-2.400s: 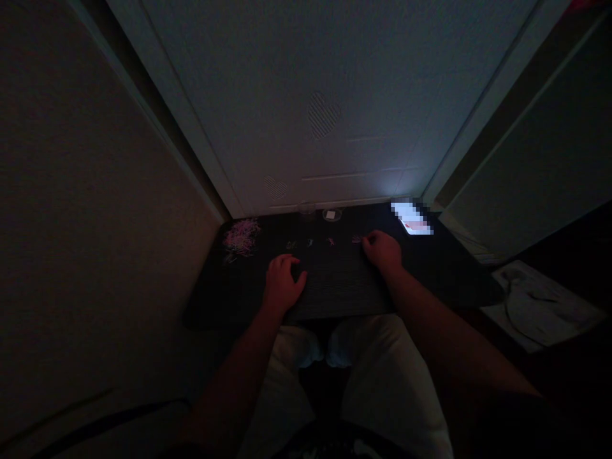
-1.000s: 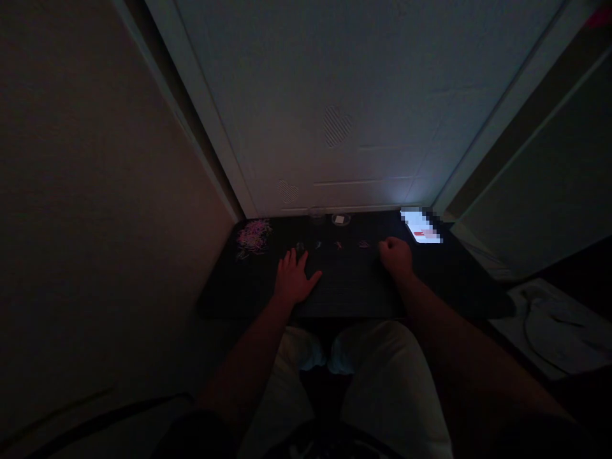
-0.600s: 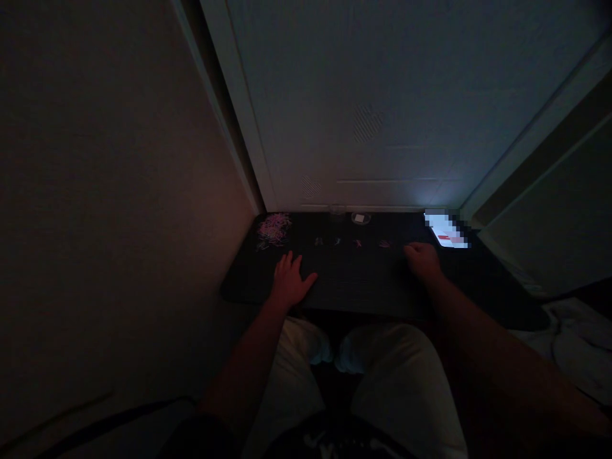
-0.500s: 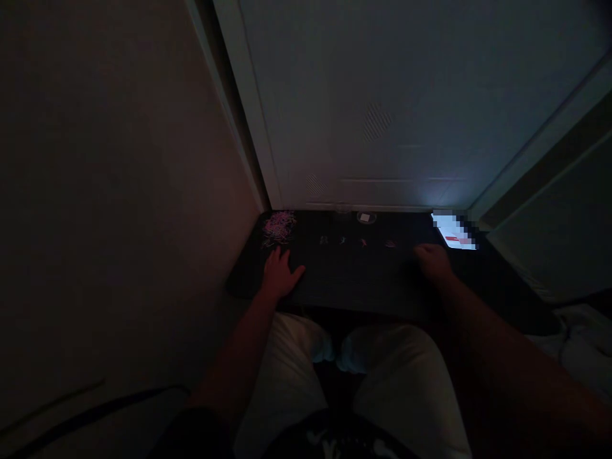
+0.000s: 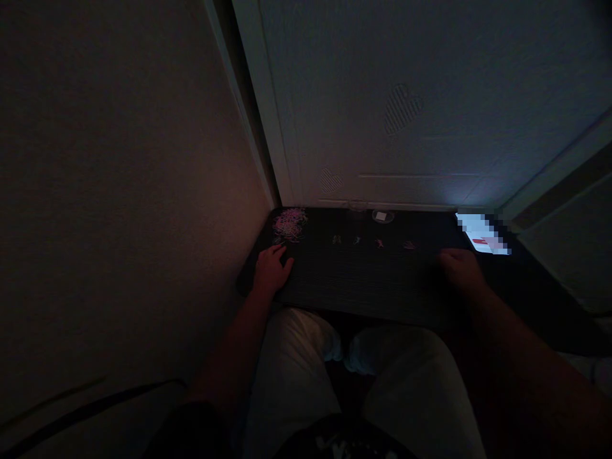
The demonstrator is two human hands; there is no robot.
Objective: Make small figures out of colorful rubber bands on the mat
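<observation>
My left hand lies low over the dark table's left part, fingers stretched out and thumb apart, the fingertips at the near edge of a tangled pile of thin pink and purple bands. To the right of the pile, several small clusters lie in a row: a pale one, a bluish one, a reddish one and a dim pinkish one. My right hand is closed in a fist just right of that row. Whatever it may hold is hidden in the dark.
A lit phone lies at the back right of the dark table. Near the back edge are a clear round container and a round clear lid with a white square. A wall borders the left; a pale panel stands behind.
The view has shifted so that the table's things appear farther right. My left hand has moved a little left relative to the pile, its fingers closer together. My right hand remains closed.
</observation>
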